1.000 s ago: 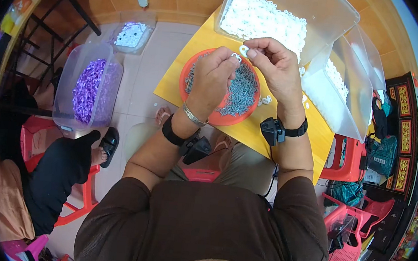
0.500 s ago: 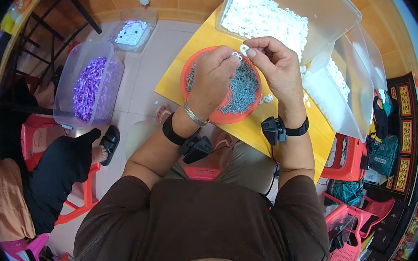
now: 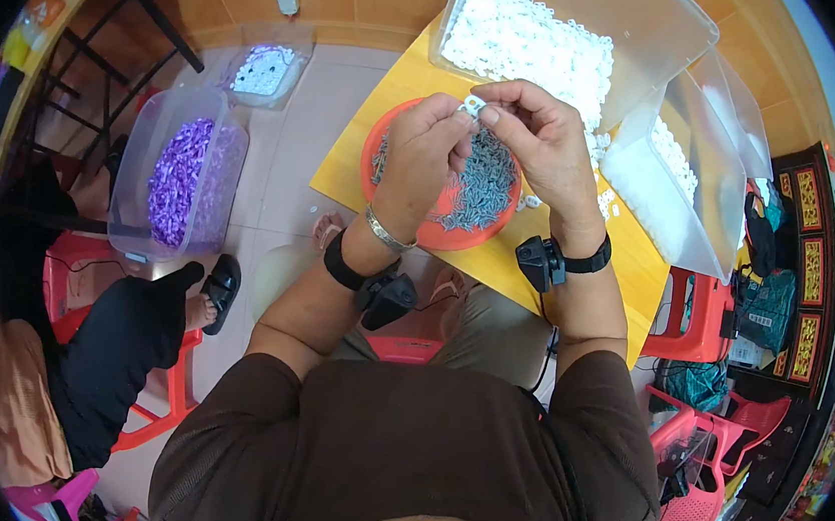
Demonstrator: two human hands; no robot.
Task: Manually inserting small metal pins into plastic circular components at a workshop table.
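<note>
My left hand [image 3: 422,152] and my right hand [image 3: 541,152] meet above a red bowl [image 3: 371,161]. Between their fingertips are small white plastic pieces [image 3: 472,105] with a hole, pinched by both hands and touching or nearly so. Whether they are joined is too small to tell. Below, the bowl holds many small grey screw-like pieces [image 3: 486,182]. Just beyond my fingers, a clear plastic bin [image 3: 652,22] contains a heap of similar white pieces [image 3: 529,40].
The yellow board [image 3: 555,289] carries the bowl and some loose white pieces [image 3: 606,203]. A second clear bin [image 3: 678,220] stands at right. To the left are a tub [image 3: 231,157] of purple pieces, a smaller box [image 3: 296,58] and a seated person's leg [image 3: 124,333]. Red stools [image 3: 698,323] flank me.
My right hand has moved slightly left and down, bringing its white piece against the one in my left fingers. The left hand has barely moved.
</note>
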